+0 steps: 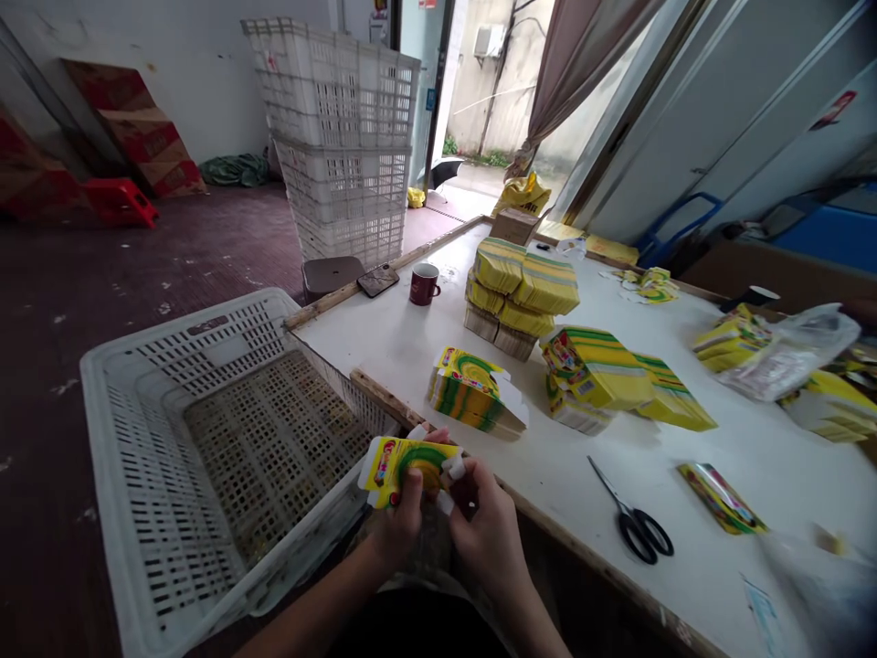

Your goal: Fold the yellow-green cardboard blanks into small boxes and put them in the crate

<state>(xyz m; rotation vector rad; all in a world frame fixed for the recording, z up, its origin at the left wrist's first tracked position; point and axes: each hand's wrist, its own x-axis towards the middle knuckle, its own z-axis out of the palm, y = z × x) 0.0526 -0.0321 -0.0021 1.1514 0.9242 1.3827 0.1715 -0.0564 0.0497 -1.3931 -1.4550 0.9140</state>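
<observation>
My left hand (404,516) grips a small yellow and green printed carton (415,466), with the thumb across its front. White flaps stick out at the carton's left end. At its right end, the fingers of my right hand (488,521) are closed around the white end flaps. Both hands are just off the table's wooden edge. Close ahead on the table lies a bundle of flat yellow cartons (472,388), its white flaps pointing right. Further right are more stacked flat cartons (603,366).
A white plastic crate (123,439) stands at left beside the table (562,493). Scissors (634,521) and a colourful packet (723,498) lie at right. Behind are a maroon mug (424,284), a phone (377,281), piled carton bundles (524,283) and tall stacked crates (343,137).
</observation>
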